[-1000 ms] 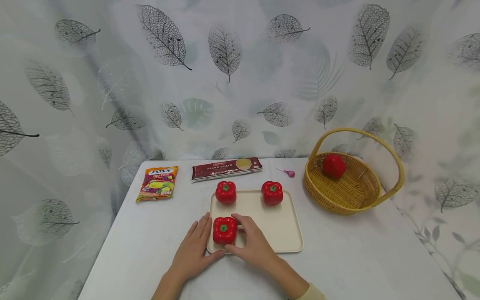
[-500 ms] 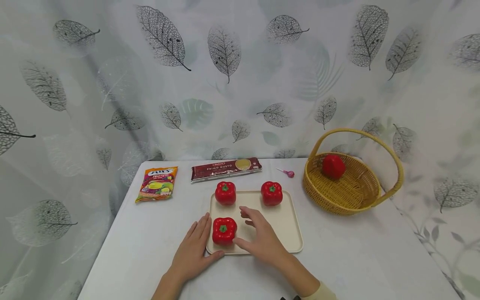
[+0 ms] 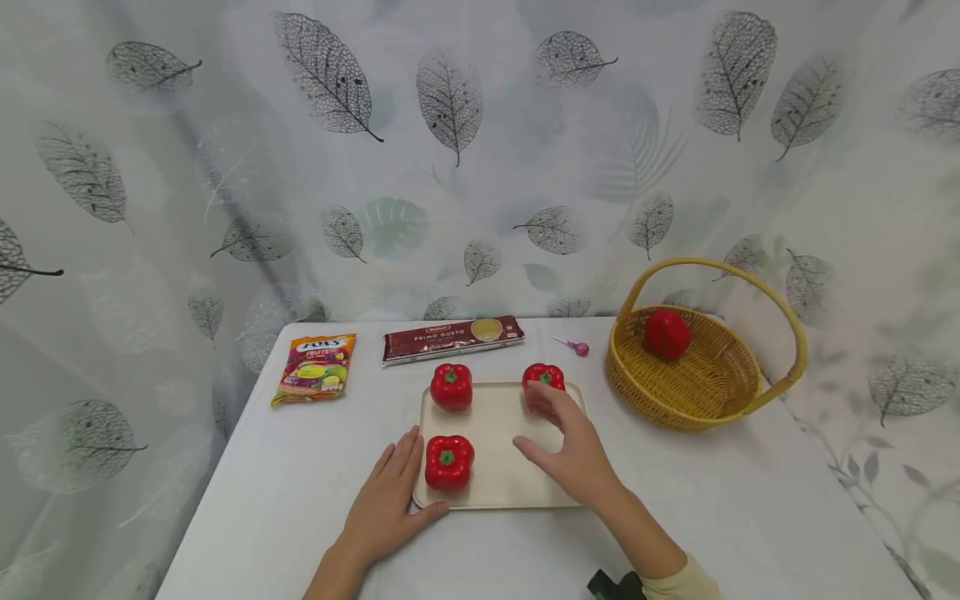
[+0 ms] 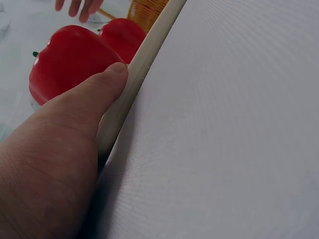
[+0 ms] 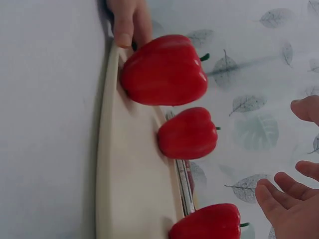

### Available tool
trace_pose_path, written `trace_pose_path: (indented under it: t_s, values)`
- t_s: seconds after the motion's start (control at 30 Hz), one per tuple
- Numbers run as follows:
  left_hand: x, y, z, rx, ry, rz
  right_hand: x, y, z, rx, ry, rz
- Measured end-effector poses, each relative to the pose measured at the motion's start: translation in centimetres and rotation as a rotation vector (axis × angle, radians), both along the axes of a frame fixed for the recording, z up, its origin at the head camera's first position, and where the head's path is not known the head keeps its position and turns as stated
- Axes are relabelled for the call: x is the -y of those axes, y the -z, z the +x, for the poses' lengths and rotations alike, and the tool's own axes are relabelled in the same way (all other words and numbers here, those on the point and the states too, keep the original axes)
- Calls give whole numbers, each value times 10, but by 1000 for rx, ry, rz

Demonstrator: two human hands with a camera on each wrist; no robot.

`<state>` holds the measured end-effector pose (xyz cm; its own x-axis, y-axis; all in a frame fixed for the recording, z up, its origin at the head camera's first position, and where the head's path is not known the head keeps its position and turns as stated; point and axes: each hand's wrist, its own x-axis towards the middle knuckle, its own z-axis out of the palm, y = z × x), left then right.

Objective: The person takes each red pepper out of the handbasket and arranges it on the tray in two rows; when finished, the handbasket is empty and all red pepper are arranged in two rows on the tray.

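A cream rectangular tray (image 3: 491,446) lies on the table and bears three red bell peppers: one at front left (image 3: 449,471), one at back left (image 3: 452,388) and one at back right (image 3: 543,375). My left hand (image 3: 382,504) lies with straight fingers along the tray's left side. Its thumb (image 4: 107,84) rests at the front rim, seen in the left wrist view. My right hand (image 3: 577,458) hovers over the tray's right part, fingers spread and nothing in them. From the head view its fingertips overlap the back right pepper, partly hiding it.
At the right stands a yellow wicker basket (image 3: 626,387) with a tall handle, a red pepper (image 3: 667,335) inside. Behind the tray lie a dark red biscuit packet (image 3: 453,339) and a pink lollipop (image 3: 579,347). A candy bag (image 3: 315,368) lies at back left.
My right hand has left the front left pepper and moved right and back toward the back right one. My left hand and the peppers have stayed in place.
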<state>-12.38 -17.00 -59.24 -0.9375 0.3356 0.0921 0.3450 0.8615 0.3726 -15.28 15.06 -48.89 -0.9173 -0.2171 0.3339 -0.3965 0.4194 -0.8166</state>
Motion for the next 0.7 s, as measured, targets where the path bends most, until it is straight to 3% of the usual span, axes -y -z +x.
trace_pose_path:
  t_s: [0.43,0.7]
  values:
    - [-1,0,2,-66,0,5,-58,-22,-20,-72,97,-43]
    - [0,0,1,-17,0,5,-86,-31,-34,-77,177,-61]
